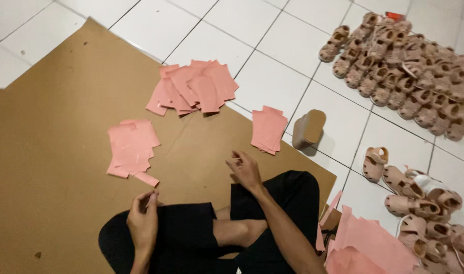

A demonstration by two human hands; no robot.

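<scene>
Pink thin paper cut-outs [133,148] – light, floppy, lift by an edge | left hand [143,219] fingers pinched narrow, can't tell if holding anything | right hand [244,170] loosely curled, empty | stacks on brown cardboard sheet [54,152] – small pink rubber sandals [409,76] farther off

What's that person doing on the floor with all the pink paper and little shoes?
A person sits cross-legged on a sheet of brown cardboard. Their left hand rests by the knee, fingers pinched together; whether it holds anything is too small to tell. Their right hand hovers empty over the cardboard. Three piles of pink paper pieces lie in front of them, and more pink sheets lie to their right. Many small tan sandals are heaped on the white tile floor.
</scene>
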